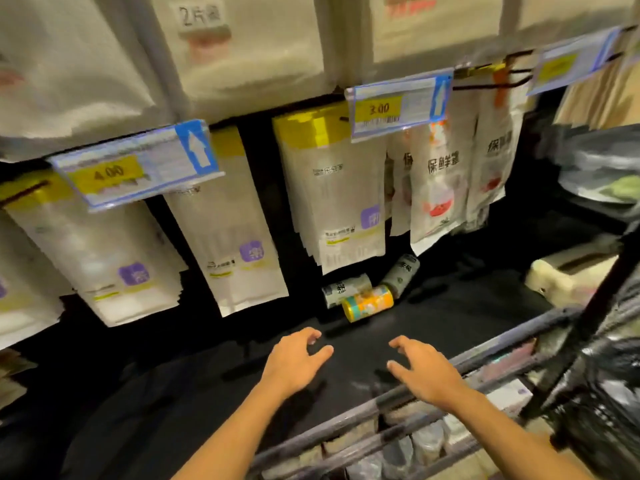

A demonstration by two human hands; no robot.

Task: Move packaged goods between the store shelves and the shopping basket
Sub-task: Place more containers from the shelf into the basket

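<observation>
So the stuff to grab here is three small rolls lying on their sides at the back of the dark shelf (467, 306): an orange roll (369, 303) in front, a pale roll (346, 289) touching it behind-left, and a dark roll (401, 271) leaning in from the right. My guess is they're light, fairly firm little cylinders in glossy wrap, so probably a bit slippery and happy to roll off if nudged. I'd pinch one across its middle, thumb on one side and fingers on the other, not by the ends. The orange one is nearest and looks like the easy pick. Both hands are out over the shelf with nothing in them: left hand (298, 358) and right hand (426, 372), fingers spread and loosely bent, well short of the rolls. The right wrist sits over the basket (512, 341) rail, and the basket already has some packs down inside. What's in the way: the hanging packs (332, 188) dangle right above the rolls, so you have to come in low. The price tag (398, 105) also sticks out overhead. There's a black bag (602, 410) crowding the right side too.
</observation>
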